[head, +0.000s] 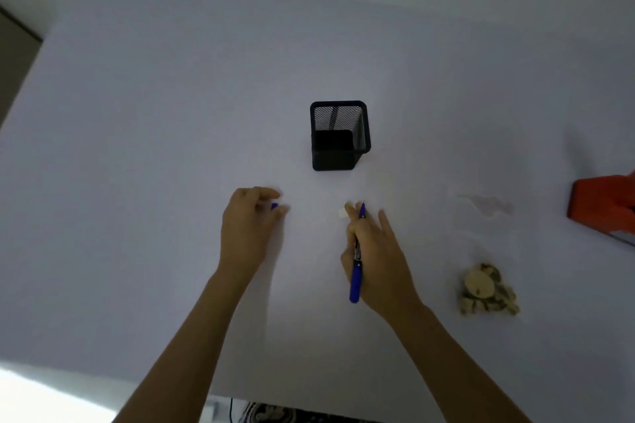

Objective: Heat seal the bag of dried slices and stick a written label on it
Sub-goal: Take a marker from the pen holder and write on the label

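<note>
My right hand (376, 254) grips a blue marker pen (356, 271), tip pointing away from me, above the white table (137, 182). A small white label (342, 213) shows just beyond the fingertips of that hand. My left hand (249, 227) has its fingers curled round a small blue cap (274, 206). The clear bag of dried slices (488, 288) lies flat to the right of my right hand; its transparent upper part (488, 206) stretches toward the far side. An orange-red heat sealer (604, 208) sits at the right edge, partly cut off.
A black mesh pen holder (340, 136) stands upright beyond both hands, in the middle of the table. The table's near edge runs along the bottom, with a patterned floor (292, 414) below it. A wall lies behind the table.
</note>
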Demonstrator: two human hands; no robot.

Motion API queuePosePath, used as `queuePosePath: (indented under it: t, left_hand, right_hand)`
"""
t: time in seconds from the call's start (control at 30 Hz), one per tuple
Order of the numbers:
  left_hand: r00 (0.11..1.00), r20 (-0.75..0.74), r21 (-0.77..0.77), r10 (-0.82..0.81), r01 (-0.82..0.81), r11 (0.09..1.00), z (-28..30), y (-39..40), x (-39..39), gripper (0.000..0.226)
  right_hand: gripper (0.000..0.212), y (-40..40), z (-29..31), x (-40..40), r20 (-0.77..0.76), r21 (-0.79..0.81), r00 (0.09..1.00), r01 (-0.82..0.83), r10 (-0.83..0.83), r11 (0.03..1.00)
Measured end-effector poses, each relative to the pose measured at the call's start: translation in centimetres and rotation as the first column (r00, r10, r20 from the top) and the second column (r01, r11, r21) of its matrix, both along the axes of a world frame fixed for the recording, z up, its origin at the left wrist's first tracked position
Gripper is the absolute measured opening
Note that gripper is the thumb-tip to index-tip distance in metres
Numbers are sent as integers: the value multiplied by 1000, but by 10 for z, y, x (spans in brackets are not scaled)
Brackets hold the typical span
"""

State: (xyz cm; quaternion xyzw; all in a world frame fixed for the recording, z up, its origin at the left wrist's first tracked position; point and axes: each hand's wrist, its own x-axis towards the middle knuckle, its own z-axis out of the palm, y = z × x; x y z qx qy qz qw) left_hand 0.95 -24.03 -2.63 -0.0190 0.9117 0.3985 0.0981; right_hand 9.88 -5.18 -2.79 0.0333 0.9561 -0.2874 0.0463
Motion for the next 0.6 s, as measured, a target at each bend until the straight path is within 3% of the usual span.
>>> queuePosePath:
  t: [0.13,0.3,0.47,0.6]
  left_hand:
    - [991,-130,-88,-21,9,996,11,29,13,19]
    - [955,-12,-58,-295,294,954,0,62,24,35]
    - [915,-50,-160,-399,387,908,-8,76,20,31]
    - [886,-35,-284,-463,435,854,-12,79,17,23]
  right_hand:
    - [33,-1,-14,-4,55,67,998,-12,8,998]
    - [37,-9,-18,1,-5,19,999,46,-46,999]
    - [8,-11,-37,9,-33,-124,996,78,-83,989]
    - [40,-14,-32,10,93,-307,982,186,-165,933]
